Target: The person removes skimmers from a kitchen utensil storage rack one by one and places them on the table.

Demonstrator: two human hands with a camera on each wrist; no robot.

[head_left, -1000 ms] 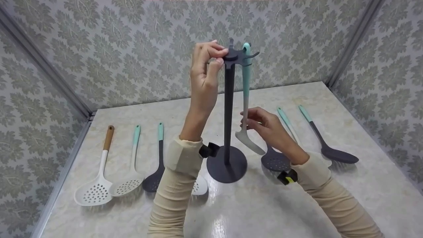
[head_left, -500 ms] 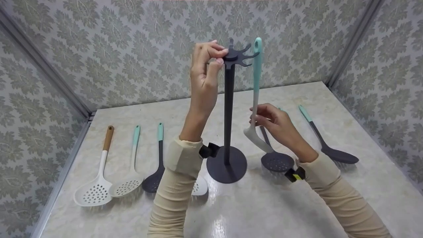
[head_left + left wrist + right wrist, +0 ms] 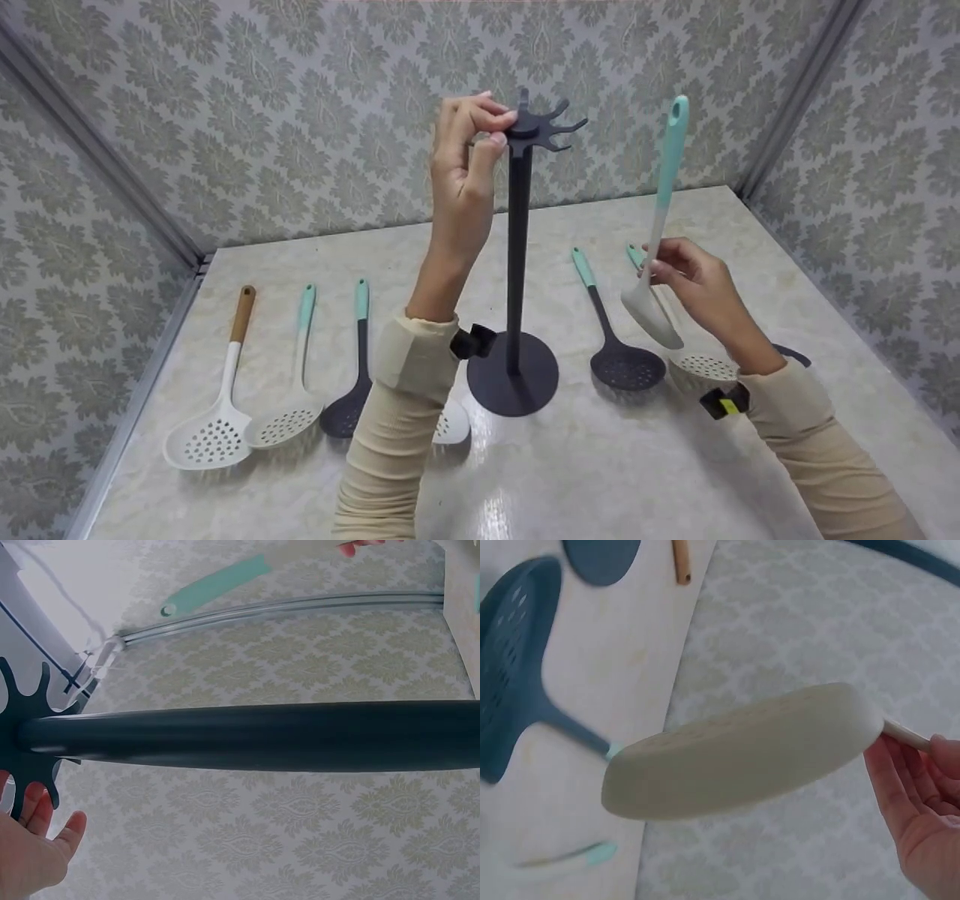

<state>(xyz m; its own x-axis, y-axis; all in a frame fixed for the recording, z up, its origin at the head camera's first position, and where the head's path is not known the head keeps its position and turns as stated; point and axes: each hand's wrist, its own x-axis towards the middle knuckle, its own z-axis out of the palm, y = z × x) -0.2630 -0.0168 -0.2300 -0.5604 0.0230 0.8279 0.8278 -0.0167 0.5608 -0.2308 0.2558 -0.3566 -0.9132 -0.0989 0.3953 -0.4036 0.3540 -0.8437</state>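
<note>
A black utensil stand (image 3: 517, 247) rises from a round base, with several curved hooks at its top. My left hand (image 3: 465, 154) pinches the knob above those hooks; the left wrist view shows the pole (image 3: 262, 736) crossing the picture. To the right of the stand, my right hand (image 3: 697, 281) holds a cream skimmer (image 3: 664, 187) by its lower shaft. Its mint handle points up and it is tilted a little, clear of the hooks. In the right wrist view the skimmer's head (image 3: 742, 754) appears edge-on, with faint marks suggesting holes.
On the table's left side lie a white skimmer with a brown handle (image 3: 214, 435), a cream skimmer (image 3: 283, 427) and a dark skimmer (image 3: 345, 412). A white perforated head (image 3: 452, 424) is partly behind my left sleeve. Another dark skimmer (image 3: 626, 366) and a cream one (image 3: 705, 366) lie right.
The cream skimmer has come away from the stand's hooks and moved right in my right hand, uncovering the dark skimmer beneath. My left hand has stayed on the knob.
</note>
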